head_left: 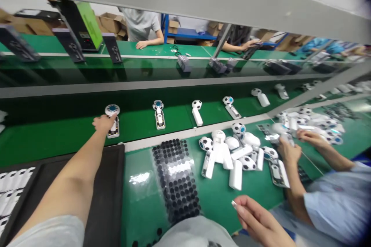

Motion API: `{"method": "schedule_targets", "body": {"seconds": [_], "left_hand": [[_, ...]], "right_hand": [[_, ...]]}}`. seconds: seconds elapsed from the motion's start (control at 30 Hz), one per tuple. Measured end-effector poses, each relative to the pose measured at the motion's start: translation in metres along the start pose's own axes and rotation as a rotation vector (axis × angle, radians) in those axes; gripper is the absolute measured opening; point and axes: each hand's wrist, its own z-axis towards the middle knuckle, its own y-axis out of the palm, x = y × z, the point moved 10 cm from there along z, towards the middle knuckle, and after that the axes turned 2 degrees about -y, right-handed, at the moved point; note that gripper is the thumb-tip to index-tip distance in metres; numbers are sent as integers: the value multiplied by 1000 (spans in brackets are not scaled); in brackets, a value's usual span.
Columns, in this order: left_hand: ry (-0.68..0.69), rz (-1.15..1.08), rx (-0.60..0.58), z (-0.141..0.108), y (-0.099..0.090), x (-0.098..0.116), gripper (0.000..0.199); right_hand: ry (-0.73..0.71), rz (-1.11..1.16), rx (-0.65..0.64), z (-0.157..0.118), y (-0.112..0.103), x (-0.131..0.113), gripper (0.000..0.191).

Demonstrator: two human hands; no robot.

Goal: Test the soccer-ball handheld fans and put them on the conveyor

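My left hand (103,123) reaches out to the green conveyor belt, its fingers closed around the neck of a white soccer-ball-headed device (112,109). That device lies with a round blue patch facing up and the inside of its handle showing below my fingers. Near the front edge of the bench, my right hand (256,218) pinches a small white piece (234,203) between thumb and forefinger. Beyond it lies a pile of similar white devices (236,173). A clear sheet of round black pads (176,177) rests on the bench between my arms.
More devices (197,112) sit spaced along the belt. A black tray (107,197) is under my left arm. At right, a co-worker's hands (290,152) handle devices beside another pile (327,125). A grey beam (185,0) crosses overhead; boxes (112,48) stand on the shelf behind.
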Motion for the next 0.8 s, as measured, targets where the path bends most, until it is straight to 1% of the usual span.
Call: {"method": "schedule_targets", "body": {"seconds": [0.07,0.1,0.13,0.17,0.2,0.23,0.27,0.33,0.37,0.4,0.43,0.47,0.5,0.53,0.6,0.7,0.77,0.8], "left_hand": [[54,44,154,-19,-16,14,62],[121,51,201,-34,-18,27,63],[212,49,188,-53,-10,42,60],[314,42,116,-77,8,59,56],[410,33,-18,-107,35,76,51],[496,27,-228,-146,72,90,47],[550,27,-363,-187,103,100,45],[623,42,-642,-277,165,113,45],[648,57,-720,-316,189,118,46],[665,78,-774,-350,211,120,48],[666,101,-784,-374,227,122,50],[653,129,-762,-389,238,123,53],[633,156,-729,-397,246,124,55],[609,182,-689,-399,250,123,57],[571,223,-637,-396,252,122,57],[569,248,-644,-390,243,120,41],[597,258,-651,-393,227,120,28],[623,267,-652,-399,215,120,26]], "right_hand": [[-44,-12,-18,-5,-2,-7,37],[-65,-6,-26,-8,-3,-9,35],[-88,7,-23,-10,-6,-11,34],[-106,31,-17,-12,-9,-11,33],[-125,58,-11,-13,-13,-12,32],[-140,86,-9,-15,-16,-11,31],[-150,113,-13,-16,-20,-10,30],[-166,153,-28,-18,-28,-7,29],[-173,169,-35,-19,-32,-5,28],[-179,184,-39,-21,-38,-3,28],[-186,199,-41,-23,-44,-2,29],[-191,213,-41,-24,-51,1,29],[-194,229,-41,-26,-57,3,30],[-195,245,-42,-27,-63,7,31],[-194,281,-44,-28,-74,16,31],[-206,362,-30,-22,-87,28,31],[-241,417,18,-12,-96,31,29],[-258,432,54,-6,-101,30,30]]}}
